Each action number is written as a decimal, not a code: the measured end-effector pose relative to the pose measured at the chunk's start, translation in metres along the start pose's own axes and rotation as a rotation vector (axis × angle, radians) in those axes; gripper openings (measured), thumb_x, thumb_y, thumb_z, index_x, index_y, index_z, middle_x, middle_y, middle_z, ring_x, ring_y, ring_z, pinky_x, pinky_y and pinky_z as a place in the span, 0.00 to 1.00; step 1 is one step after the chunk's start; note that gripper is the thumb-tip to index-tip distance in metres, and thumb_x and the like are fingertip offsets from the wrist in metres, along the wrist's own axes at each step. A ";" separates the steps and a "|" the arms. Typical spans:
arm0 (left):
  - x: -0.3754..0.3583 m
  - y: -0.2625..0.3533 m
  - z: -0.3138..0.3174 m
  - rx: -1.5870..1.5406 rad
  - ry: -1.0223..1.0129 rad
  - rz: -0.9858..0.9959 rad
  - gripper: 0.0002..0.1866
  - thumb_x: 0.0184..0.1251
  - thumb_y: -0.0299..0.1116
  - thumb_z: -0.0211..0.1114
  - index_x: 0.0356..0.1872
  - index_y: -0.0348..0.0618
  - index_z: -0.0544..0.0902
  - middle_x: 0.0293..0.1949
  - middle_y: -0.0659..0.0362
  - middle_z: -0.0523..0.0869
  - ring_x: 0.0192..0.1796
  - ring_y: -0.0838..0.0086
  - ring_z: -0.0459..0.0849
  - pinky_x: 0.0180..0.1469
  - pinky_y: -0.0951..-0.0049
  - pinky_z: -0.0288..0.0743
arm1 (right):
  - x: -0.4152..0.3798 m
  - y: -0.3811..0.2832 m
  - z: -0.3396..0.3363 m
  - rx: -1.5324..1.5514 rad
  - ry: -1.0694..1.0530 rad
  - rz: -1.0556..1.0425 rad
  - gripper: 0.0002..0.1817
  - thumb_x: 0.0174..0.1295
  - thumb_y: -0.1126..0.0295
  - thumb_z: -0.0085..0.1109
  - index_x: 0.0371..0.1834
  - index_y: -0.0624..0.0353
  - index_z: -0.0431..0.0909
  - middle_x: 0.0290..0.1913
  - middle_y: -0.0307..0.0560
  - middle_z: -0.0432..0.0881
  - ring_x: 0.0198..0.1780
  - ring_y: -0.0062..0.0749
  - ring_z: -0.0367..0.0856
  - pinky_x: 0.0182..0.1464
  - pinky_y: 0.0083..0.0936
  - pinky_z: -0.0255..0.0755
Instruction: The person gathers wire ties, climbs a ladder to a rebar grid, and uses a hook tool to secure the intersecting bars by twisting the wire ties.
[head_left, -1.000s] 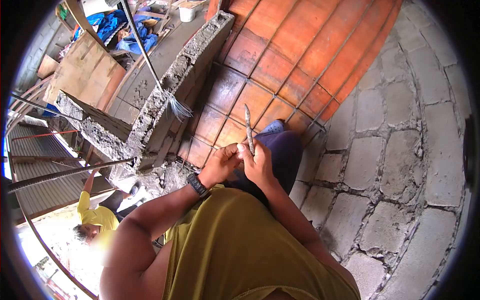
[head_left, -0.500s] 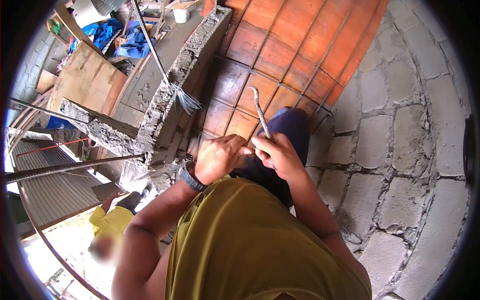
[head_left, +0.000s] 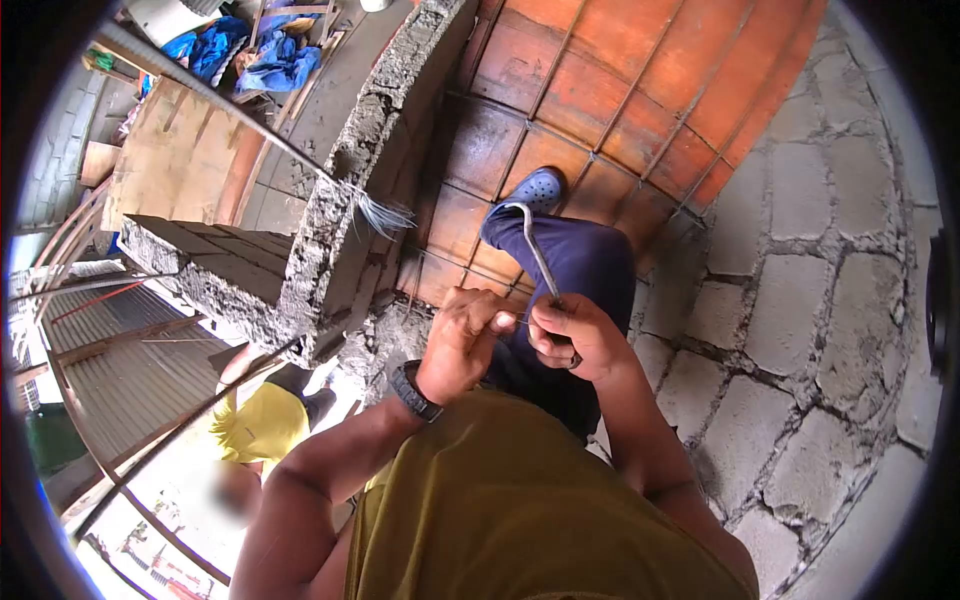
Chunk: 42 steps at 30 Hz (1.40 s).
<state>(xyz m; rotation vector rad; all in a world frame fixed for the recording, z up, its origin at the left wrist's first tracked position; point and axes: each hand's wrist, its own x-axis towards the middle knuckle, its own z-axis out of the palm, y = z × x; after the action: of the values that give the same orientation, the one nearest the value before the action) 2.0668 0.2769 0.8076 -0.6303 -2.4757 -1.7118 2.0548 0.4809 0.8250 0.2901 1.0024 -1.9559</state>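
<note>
My right hand (head_left: pixel 580 335) is closed around a hooked metal rod (head_left: pixel 540 255), its curved tip pointing up and away from me. Close on its left, my left hand (head_left: pixel 462 340), with a dark watch on the wrist, has its fingers pinched together. A thin wire (head_left: pixel 523 320) shows in the small gap between the hands, and the left fingertips hold its end. Both hands are in front of my body, above my bent leg. Beyond them a grid of steel bars (head_left: pixel 593 156) lies over orange-brown boards (head_left: pixel 560 90).
A rough block wall (head_left: pixel 340 200) runs along the left, with a bundle of thin wires (head_left: pixel 382 212) on it and long steel bars (head_left: pixel 230 105) sticking out. A grey block wall (head_left: pixel 780 300) stands right. My clog (head_left: pixel 540 188) rests on the boards. Another person (head_left: pixel 265 425) is lower left.
The view has shifted, and both hands appear lower and further right. My leg and clog show more fully. The thin wire between my hands is now visible. The other person has shifted position in view.
</note>
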 end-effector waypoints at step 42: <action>0.273 -0.481 0.137 -0.867 1.117 -0.982 0.06 0.70 0.32 0.54 0.37 0.47 0.79 0.23 0.63 0.80 0.19 0.79 0.72 0.17 0.75 0.61 | 0.247 -0.228 -0.174 -0.576 0.520 -0.229 0.23 0.68 0.46 0.56 0.42 0.57 0.82 0.21 0.25 0.61 0.21 0.08 0.57 0.22 0.11 0.50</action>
<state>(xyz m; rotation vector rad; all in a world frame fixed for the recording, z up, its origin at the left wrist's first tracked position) 1.6648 0.3385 0.4089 1.4069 -1.1367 -2.3224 1.6999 0.5227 0.6999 0.3736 1.9557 -1.7195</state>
